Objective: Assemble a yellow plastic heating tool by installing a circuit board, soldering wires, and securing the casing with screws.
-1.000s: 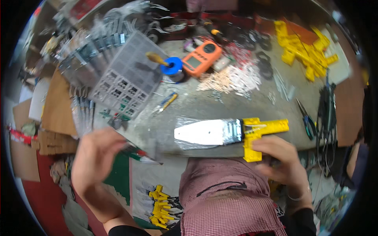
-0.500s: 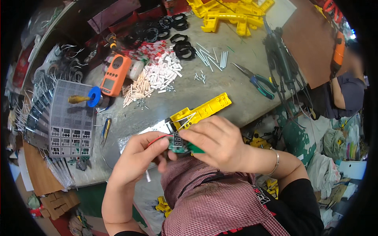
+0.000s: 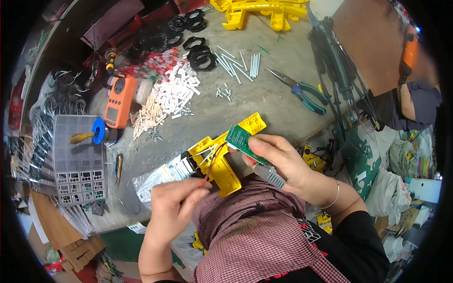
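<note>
My right hand (image 3: 285, 158) is closed on a green circuit board (image 3: 239, 140), its thumb on the board's plain side. A grey ribbed part (image 3: 275, 178) pokes out below those fingers. My left hand (image 3: 173, 203) pinches thin red and dark wires (image 3: 211, 170) that run up toward the board. Beneath the wires lies a yellow pistol-shaped housing half (image 3: 225, 175), its inside facing up, with white wires and a black piece at its left end. Against that end rests a clear bag with a silvery part (image 3: 163, 180).
White sleeves (image 3: 178, 87), pale pegs (image 3: 150, 112), loose screws and metal rods (image 3: 255, 65) lie beyond. An orange multimeter (image 3: 120, 101), solder spool (image 3: 98, 133) and tweezers (image 3: 118, 169) are left. Pliers (image 3: 302, 92) and a dark tool (image 3: 337, 66) lie right. Another person (image 3: 420, 106) sits at far right.
The board has turned from its display side to its plain green side and moved right in my right hand. My left hand has left the board and moved down, now pinching the wires.
</note>
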Motion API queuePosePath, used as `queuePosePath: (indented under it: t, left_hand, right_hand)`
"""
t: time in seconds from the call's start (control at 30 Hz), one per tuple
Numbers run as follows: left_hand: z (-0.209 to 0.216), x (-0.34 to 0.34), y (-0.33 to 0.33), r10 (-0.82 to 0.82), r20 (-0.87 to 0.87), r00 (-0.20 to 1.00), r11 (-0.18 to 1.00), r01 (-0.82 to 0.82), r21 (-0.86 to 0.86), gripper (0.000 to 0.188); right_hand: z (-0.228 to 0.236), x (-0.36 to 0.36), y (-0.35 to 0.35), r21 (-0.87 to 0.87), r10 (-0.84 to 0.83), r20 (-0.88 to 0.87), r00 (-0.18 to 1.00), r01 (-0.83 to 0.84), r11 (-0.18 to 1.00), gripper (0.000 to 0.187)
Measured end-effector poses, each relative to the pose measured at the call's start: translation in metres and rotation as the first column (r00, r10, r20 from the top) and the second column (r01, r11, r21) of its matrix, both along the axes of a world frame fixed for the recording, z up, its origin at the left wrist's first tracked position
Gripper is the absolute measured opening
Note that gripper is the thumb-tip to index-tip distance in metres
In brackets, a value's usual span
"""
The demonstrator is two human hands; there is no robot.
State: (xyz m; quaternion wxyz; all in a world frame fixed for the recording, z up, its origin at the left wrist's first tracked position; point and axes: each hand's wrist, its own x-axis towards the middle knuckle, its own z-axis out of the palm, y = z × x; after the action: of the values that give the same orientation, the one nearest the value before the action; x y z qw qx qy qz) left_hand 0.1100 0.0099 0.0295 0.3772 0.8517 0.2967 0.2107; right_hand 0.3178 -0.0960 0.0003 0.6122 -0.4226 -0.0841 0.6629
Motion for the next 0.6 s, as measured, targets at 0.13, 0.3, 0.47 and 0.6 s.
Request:
queuePosePath:
  t: [0.13,0.3,0.47,0.6]
  left_hand:
    - [0.003,0.010,-0.007,-0.087,0.164,0.983,0.916,0.143,-0.374,0.017]
    - [-0.011,0.009,0.003,0.107,-0.054,0.993,0.966,-0.091,0.241,0.014]
    - [-0.011,0.020,-0.001,0.175,-0.124,0.977,0.935,-0.125,0.333,0.024]
    - [-0.026,0.001,0.003,0.416,0.286,0.863,0.855,-0.479,0.200,0.029]
  right_hand:
    - [-0.012,-0.003,-0.005,0.106,-0.049,0.587,0.808,-0.017,0.994,0.042]
    - [-0.016,0.007,-0.006,0.049,0.067,0.365,0.929,-0.091,0.995,0.040]
    - [-0.015,0.010,-0.004,-0.020,-0.021,0.073,0.997,0.022,1.000,0.038]
    - [-0.030,0.022,-0.012,0.129,-0.091,-0.262,0.961,0.128,0.983,0.034]
